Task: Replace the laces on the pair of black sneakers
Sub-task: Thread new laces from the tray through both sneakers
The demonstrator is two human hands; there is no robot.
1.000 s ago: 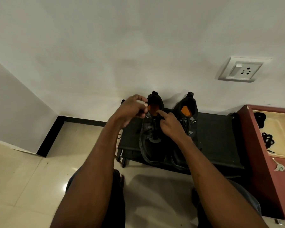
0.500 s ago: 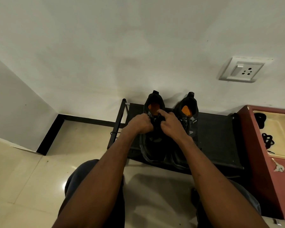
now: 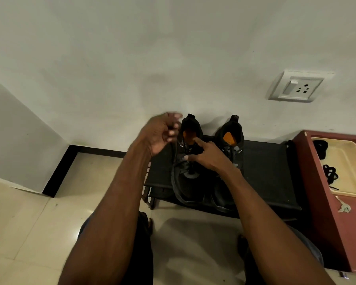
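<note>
We are drawing a lace (image 3: 175, 153) through the left sneaker (image 3: 190, 161): our left hand (image 3: 161, 133) grips it, raised beside the collar, while our right hand (image 3: 208, 156) rests loosely open on the tongue. Next, we judge, comes another eyelet.

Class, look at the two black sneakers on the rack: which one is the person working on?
The sneaker on the left, nearer the room corner. The right hand rests on it and the left hand pulls its lace upward; the other sneaker is untouched.
</note>
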